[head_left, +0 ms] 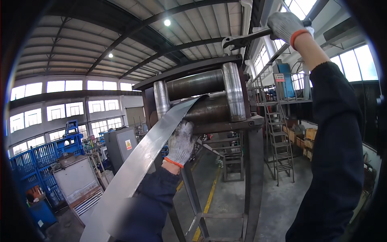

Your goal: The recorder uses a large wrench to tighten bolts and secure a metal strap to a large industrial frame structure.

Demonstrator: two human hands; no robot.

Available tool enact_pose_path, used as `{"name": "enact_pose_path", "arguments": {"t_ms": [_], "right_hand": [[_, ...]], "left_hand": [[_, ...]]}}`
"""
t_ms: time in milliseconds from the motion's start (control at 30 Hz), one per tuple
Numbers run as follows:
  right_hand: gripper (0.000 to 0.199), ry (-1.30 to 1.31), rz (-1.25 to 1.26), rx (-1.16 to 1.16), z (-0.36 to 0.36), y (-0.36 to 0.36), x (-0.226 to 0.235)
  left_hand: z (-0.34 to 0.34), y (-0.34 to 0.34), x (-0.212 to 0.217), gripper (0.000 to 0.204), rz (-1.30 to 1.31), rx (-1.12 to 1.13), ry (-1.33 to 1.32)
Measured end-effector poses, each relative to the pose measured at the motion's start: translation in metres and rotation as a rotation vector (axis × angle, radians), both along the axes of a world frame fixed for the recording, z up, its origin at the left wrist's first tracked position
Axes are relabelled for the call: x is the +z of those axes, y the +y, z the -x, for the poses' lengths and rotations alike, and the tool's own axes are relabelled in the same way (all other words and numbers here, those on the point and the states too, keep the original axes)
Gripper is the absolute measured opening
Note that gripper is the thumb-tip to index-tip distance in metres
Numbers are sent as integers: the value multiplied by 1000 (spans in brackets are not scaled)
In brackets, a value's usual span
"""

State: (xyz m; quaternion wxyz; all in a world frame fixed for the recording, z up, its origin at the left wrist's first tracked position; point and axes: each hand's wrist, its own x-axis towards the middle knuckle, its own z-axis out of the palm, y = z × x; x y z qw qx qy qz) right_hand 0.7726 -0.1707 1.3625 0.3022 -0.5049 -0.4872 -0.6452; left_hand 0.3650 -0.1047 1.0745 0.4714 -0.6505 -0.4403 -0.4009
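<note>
A long shiny metal strip (139,161) slopes up from the lower left into a steel roller stand (252,121), passing between its upper roller (195,84) and lower roller (211,109). My left hand (181,141), in a grey knit glove with an orange cuff, is at the strip's right edge just below the rollers; the strip and the angle hide part of its fingers. Raised high at the upper right, my right hand (287,28) wears a matching glove. Its fingers wrap round the handle of an adjustable wrench (248,39), whose jaw points left above the stand's top corner.
Upright rollers (232,92) flank the opening in the stand. To the right, a metal stair ladder (279,141) leads to a railed platform. Leftward stand a grey cabinet (123,149) and blue racking (34,169). A yellow line (210,193) runs along the floor.
</note>
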Motion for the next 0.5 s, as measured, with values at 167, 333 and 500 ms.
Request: {"name": "enact_pose_path", "arguments": {"t_ms": [167, 333, 500], "right_hand": [[11, -36, -170, -201, 41, -13, 5], [15, -85, -180, -184, 77, -15, 4], [23, 11, 3, -227, 115, -38, -10]], "left_hand": [[2, 7, 0, 41, -109, -100, -10], [12, 11, -3, 41, -174, -63, 44], [8, 13, -6, 42, -149, -54, 29]]}}
